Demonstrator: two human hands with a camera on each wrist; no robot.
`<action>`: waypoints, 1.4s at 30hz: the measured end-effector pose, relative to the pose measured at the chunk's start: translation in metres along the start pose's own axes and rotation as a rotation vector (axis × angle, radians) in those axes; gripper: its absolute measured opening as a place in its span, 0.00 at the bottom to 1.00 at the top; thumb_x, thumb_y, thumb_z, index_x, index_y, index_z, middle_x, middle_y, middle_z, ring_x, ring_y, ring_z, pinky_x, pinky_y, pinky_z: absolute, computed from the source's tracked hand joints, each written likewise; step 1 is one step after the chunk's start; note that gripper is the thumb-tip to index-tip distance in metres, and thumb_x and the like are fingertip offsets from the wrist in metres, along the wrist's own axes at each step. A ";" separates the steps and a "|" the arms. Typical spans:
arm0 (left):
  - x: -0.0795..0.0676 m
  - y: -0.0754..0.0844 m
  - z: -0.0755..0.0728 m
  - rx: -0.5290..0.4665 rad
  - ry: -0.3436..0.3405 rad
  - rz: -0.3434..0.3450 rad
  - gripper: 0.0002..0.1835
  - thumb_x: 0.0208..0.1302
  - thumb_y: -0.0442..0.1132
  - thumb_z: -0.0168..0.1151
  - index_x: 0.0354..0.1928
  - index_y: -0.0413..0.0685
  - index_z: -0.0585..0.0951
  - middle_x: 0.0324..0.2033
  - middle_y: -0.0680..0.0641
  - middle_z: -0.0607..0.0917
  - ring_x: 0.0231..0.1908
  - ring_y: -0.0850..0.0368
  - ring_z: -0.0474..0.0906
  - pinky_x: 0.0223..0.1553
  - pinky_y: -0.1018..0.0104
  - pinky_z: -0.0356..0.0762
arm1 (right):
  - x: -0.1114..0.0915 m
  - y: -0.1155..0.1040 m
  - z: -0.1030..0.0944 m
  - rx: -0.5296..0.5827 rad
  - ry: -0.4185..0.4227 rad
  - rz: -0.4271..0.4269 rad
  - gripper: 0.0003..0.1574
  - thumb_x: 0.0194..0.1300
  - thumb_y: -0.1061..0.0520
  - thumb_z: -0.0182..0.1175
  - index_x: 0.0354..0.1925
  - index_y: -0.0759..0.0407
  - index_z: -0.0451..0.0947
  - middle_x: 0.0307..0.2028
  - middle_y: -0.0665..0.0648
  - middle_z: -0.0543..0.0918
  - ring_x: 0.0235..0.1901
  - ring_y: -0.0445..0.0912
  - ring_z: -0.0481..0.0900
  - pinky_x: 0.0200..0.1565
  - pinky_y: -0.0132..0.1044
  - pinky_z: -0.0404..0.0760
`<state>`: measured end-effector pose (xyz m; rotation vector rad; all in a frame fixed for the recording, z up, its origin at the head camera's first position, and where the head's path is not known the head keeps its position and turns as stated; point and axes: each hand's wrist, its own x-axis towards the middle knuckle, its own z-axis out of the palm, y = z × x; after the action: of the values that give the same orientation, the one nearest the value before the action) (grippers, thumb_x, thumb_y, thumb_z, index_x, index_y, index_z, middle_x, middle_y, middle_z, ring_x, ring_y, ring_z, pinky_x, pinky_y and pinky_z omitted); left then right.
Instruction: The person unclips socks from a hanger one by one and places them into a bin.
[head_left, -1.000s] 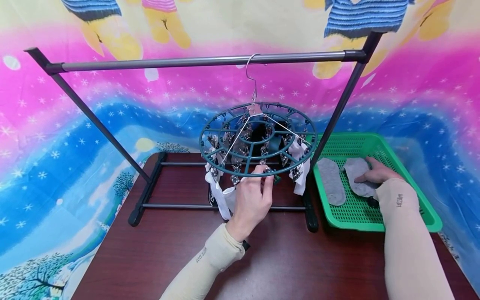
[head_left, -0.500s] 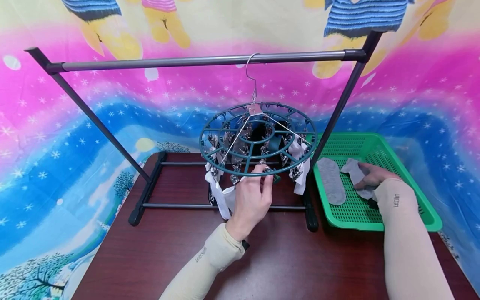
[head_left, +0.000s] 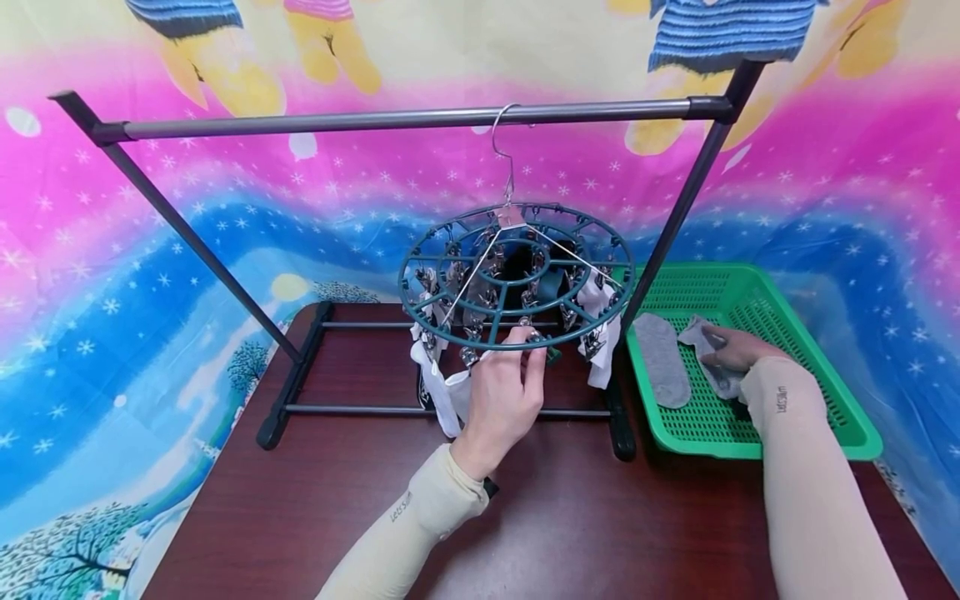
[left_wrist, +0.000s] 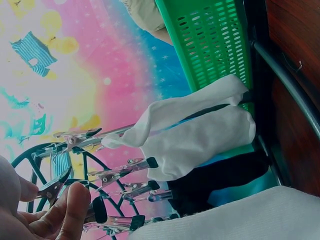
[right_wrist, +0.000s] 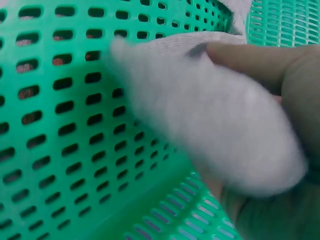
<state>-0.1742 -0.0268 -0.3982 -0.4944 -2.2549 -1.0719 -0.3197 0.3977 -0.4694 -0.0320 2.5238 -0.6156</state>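
In the head view, my left hand (head_left: 498, 400) is raised to the front rim of a round green clip hanger (head_left: 510, 217). The left wrist view shows its thumb and fingers pinching a metal clip (left_wrist: 50, 192). White socks (left_wrist: 200, 135) and a black sock (left_wrist: 220, 177) hang from other clips nearby. My right hand (head_left: 741, 350) is inside the green basket (head_left: 708, 450), holding a grey sock (right_wrist: 210, 120) between thumb and fingers. A second grey sock (head_left: 662, 362) lies flat to its left on the basket floor.
The hanger hooks over the top bar (head_left: 337, 123) of a dark metal rack, whose right foot (head_left: 623, 437) stands close beside the basket. Everything rests on a reddish-brown table (head_left: 360, 508). A patterned cloth (head_left: 315, 183) hangs behind.
My right hand has closed on the grey sock and shifted slightly left with it, and the sock has bunched up. My left hand has stayed at the clip.
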 end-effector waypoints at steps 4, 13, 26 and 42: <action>0.000 0.000 0.000 -0.002 0.000 0.000 0.12 0.79 0.44 0.54 0.52 0.45 0.81 0.29 0.50 0.86 0.25 0.60 0.80 0.29 0.67 0.77 | 0.001 0.003 0.002 -0.007 0.058 -0.014 0.49 0.74 0.52 0.57 0.80 0.69 0.46 0.75 0.84 0.46 0.71 0.82 0.47 0.63 0.75 0.65; -0.001 0.000 0.000 -0.011 -0.010 -0.018 0.13 0.79 0.45 0.55 0.54 0.45 0.80 0.29 0.50 0.86 0.26 0.59 0.80 0.29 0.68 0.77 | -0.001 0.006 0.003 -0.003 0.143 -0.048 0.41 0.70 0.55 0.62 0.75 0.65 0.63 0.73 0.84 0.42 0.70 0.81 0.47 0.57 0.72 0.71; -0.002 0.000 -0.002 -0.014 -0.012 -0.021 0.12 0.79 0.44 0.56 0.53 0.45 0.80 0.29 0.49 0.86 0.26 0.59 0.80 0.30 0.70 0.78 | -0.003 -0.005 0.006 -0.084 0.023 -0.013 0.54 0.72 0.46 0.62 0.81 0.64 0.46 0.74 0.82 0.39 0.70 0.84 0.44 0.61 0.74 0.68; -0.001 0.001 -0.001 -0.024 -0.006 -0.015 0.12 0.78 0.43 0.56 0.53 0.45 0.80 0.29 0.50 0.86 0.25 0.61 0.80 0.28 0.71 0.76 | 0.000 -0.012 0.008 -0.182 0.020 0.048 0.61 0.72 0.31 0.55 0.82 0.62 0.40 0.76 0.81 0.35 0.71 0.85 0.38 0.64 0.79 0.60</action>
<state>-0.1724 -0.0270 -0.3981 -0.4928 -2.2565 -1.1079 -0.3170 0.3838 -0.4709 -0.0314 2.5841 -0.3679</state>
